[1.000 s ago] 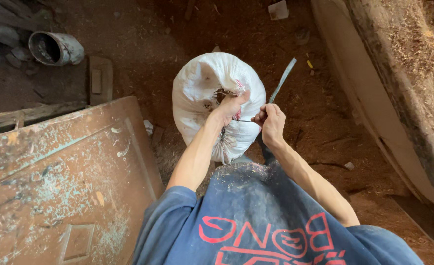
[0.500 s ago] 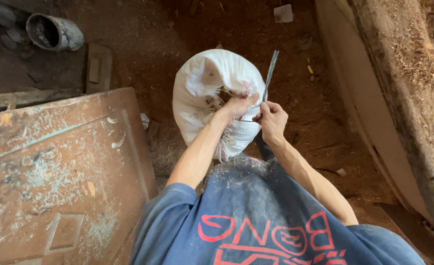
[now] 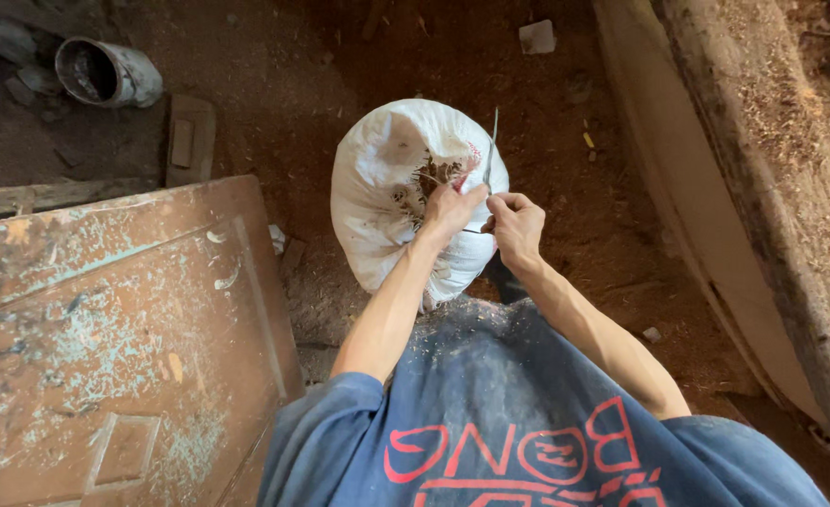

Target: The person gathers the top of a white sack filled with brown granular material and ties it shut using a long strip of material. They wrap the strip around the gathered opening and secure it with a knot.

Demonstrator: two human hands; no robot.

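1. Your left hand [image 3: 448,208] is closed on the gathered mouth of the white sack [image 3: 391,202], which stands on the dirt floor [image 3: 321,84] just in front of you.
2. Your right hand [image 3: 516,225] pinches a long metal needle [image 3: 491,155], pointing up beside the sack's mouth.
3. A worn painted door panel [image 3: 114,329] lies at your left; a metal can [image 3: 107,71] lies toward the floor's far left corner.
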